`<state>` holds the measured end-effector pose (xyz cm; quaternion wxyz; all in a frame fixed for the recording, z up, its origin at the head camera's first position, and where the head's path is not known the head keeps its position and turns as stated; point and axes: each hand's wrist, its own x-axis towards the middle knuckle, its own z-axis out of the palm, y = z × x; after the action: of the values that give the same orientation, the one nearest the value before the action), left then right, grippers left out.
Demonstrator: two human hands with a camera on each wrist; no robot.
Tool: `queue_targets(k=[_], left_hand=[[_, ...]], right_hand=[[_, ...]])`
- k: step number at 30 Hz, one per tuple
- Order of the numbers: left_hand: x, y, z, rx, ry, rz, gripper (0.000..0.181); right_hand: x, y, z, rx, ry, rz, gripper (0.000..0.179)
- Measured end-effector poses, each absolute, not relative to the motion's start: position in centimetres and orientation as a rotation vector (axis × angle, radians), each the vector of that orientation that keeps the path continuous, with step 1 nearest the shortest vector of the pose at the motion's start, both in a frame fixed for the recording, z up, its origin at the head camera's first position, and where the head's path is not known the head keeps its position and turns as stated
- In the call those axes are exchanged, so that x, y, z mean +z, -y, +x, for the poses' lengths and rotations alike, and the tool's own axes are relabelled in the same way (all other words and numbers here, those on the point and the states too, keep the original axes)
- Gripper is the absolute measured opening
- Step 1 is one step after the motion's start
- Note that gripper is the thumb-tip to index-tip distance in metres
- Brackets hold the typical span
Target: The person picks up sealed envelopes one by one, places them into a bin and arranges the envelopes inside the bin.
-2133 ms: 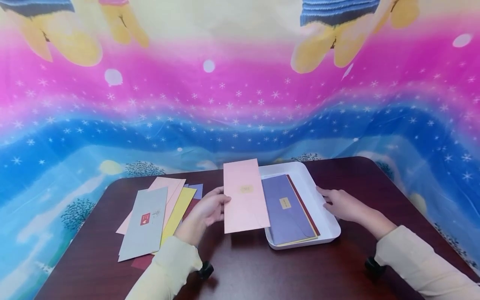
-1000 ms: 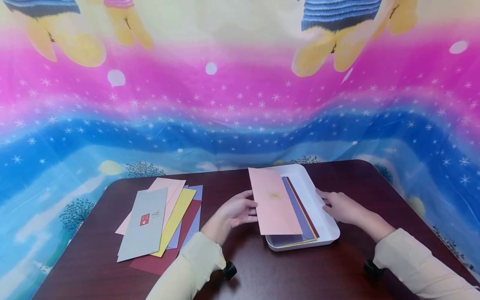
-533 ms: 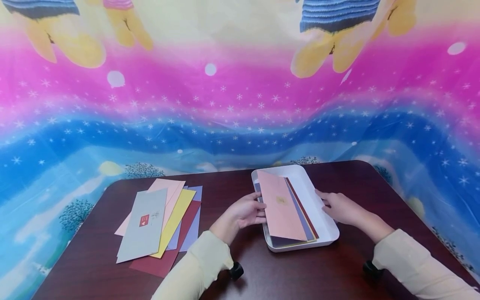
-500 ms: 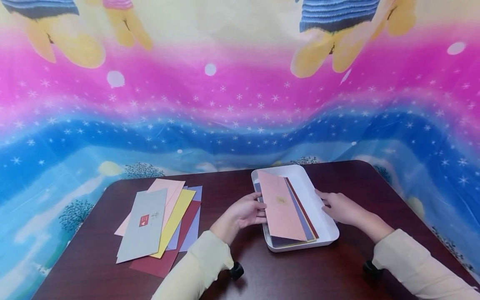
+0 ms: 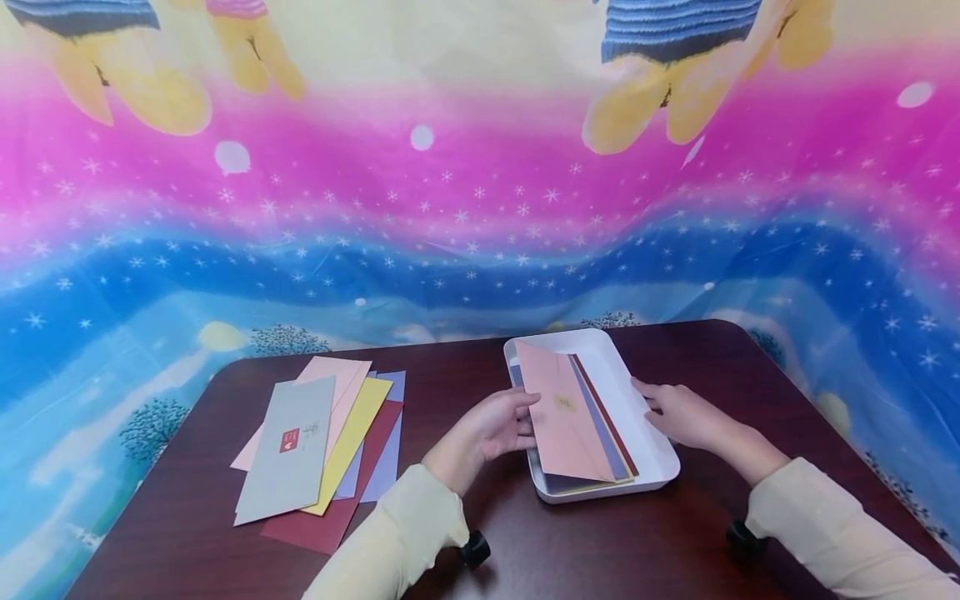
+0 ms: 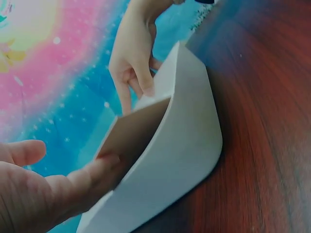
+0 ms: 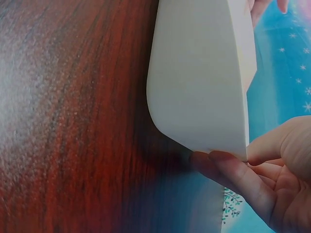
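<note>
A pink envelope [image 5: 566, 437] with a small gold label lies on top of the stack in the white tray [image 5: 626, 417]. Beneath it show the edges of purple [image 5: 604, 433], yellow and dark red envelopes. My left hand [image 5: 491, 423] is at the pink envelope's left edge; in the left wrist view its thumb stands up away from the paper while the straight fingers [image 6: 99, 170] touch the envelope. On the far side, my right hand [image 5: 686, 412] pinches the tray's right rim, thumb and fingers on either side of the wall in the right wrist view.
Left on the dark wooden table [image 5: 517, 558] lies a fanned pile: a grey envelope [image 5: 288, 450] with a red stamp on top, then pink [image 5: 336, 367], yellow [image 5: 352, 442], dark red [image 5: 322, 529] and purple envelopes [image 5: 386, 467]. A printed cloth backdrop [image 5: 450, 208] hangs behind.
The pink envelope has moved right and down in my left hand onto the stack in the tray. Since half a second ago, the left thumb has lifted. The right hand stays at the rim.
</note>
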<state>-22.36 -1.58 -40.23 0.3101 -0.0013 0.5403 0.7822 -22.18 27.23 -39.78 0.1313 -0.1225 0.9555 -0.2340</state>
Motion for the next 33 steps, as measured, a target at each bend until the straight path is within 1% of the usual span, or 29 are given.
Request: queue_targets(k=[3, 8, 11, 20, 24, 33], left_hand=[[-39.8, 1.5, -21.9, 2.087, -1.409, -0.013, 0.057], [-38.7, 1.7, -21.2, 2.103, -1.43, -0.032, 0.073], [-38.1, 2.0, -20.8, 2.11, -1.468, -0.036, 0.078], [-37.1, 3.5, -20.1, 2.104, -1.515, 0.022, 0.072], [-37.1, 4.7, -20.2, 2.108, -1.518, 0.037, 0.073], [-36.9, 7.4, -20.6, 2.072, -1.616, 0.08, 0.065]], right_hand=[[-39.8, -27.2, -22.2, -0.684, -2.775, -0.353, 0.062], [-39.9, -27.2, -22.2, -0.669, -2.783, -0.361, 0.062], [-39.9, -27.2, -22.2, -0.66, -2.785, -0.364, 0.062], [-39.8, -27.3, -22.1, -0.658, -2.783, -0.359, 0.062], [-39.8, -27.3, -22.1, -0.647, -2.793, -0.376, 0.061], [-39.9, -27.2, -22.2, -0.643, -2.799, -0.389, 0.06]])
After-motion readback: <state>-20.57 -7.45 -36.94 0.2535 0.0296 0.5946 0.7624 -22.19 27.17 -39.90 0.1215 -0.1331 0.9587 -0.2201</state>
